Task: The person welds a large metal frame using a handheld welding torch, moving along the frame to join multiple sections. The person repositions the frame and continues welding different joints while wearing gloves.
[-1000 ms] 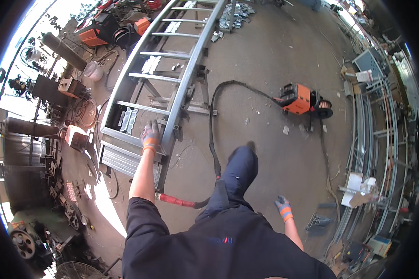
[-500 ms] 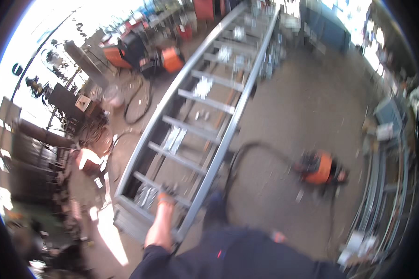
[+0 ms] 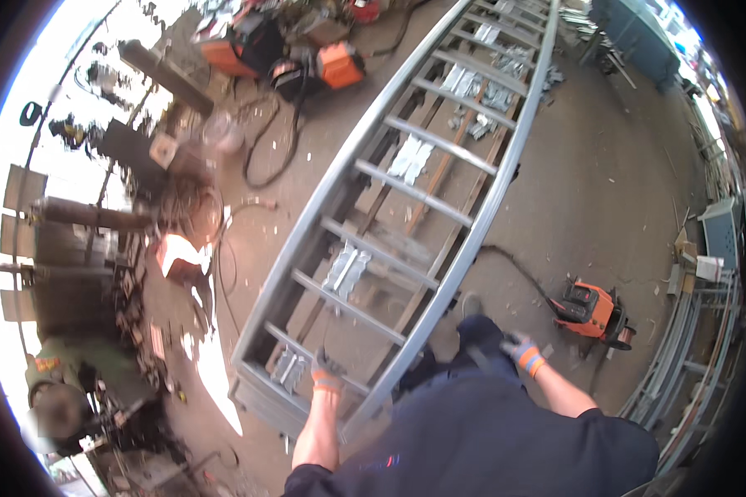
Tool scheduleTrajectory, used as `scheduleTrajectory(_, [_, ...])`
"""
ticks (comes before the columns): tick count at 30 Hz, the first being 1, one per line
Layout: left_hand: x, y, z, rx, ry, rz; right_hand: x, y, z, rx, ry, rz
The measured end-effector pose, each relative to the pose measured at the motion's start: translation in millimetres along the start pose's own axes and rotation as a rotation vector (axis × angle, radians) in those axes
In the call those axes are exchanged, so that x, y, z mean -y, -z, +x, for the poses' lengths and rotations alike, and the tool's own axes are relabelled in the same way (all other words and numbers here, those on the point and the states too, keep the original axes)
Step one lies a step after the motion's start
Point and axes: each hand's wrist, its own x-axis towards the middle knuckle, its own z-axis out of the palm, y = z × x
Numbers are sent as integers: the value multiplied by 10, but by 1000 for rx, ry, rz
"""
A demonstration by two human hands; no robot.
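Note:
A long grey metal frame (image 3: pixel 452 286) with crossbars like a ladder runs from low centre to the far top right. My left hand (image 3: pixel 329 371), in a grey glove with an orange cuff, is at the crossbar (image 3: pixel 286 338) closest to me. Its fingers look closed round that bar, though they are partly hidden. My right hand (image 3: pixel 524 352), gloved alike, hangs beside my leg, fingers loosely apart with nothing visible in them. Silvery metal pieces (image 3: pixel 346 272) show between the crossbars.
An orange and black machine (image 3: pixel 588 311) with a dark hose stands on the floor to the right. Long metal bars (image 3: pixel 680 348) lie along the right side. More orange machines (image 3: pixel 340 66) and a looped hose (image 3: pixel 265 178) are at the far left. Dark machinery (image 3: pixel 66 398) stands at lower left.
The view has shifted, so the frame sits further right and lower. My right hand and forearm now show clearly beside my leg. My left hand stays at the near crossbar.

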Motion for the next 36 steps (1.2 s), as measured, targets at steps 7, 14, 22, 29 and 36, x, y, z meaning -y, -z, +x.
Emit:
scheduleTrajectory(7, [-259,-133,-501,-172,60,-20,1852,821,346,-189,953,156])
scheduleTrajectory(14, [-301,-255,-1052,-264,151,-35,1601,158,881,212,371,18])
scheduleTrajectory(22, [-365,-270,-1870,-91,293,16,3305,620,1237,85,1692,603])
scheduleTrajectory(29, [-352,-238,-2571,-331,247,807,3250,720,776,148,1660,781])
scheduleTrajectory(36, [-217,-561,-2721,-161,453,1256,3091,1063,440,-9,1283,-9])
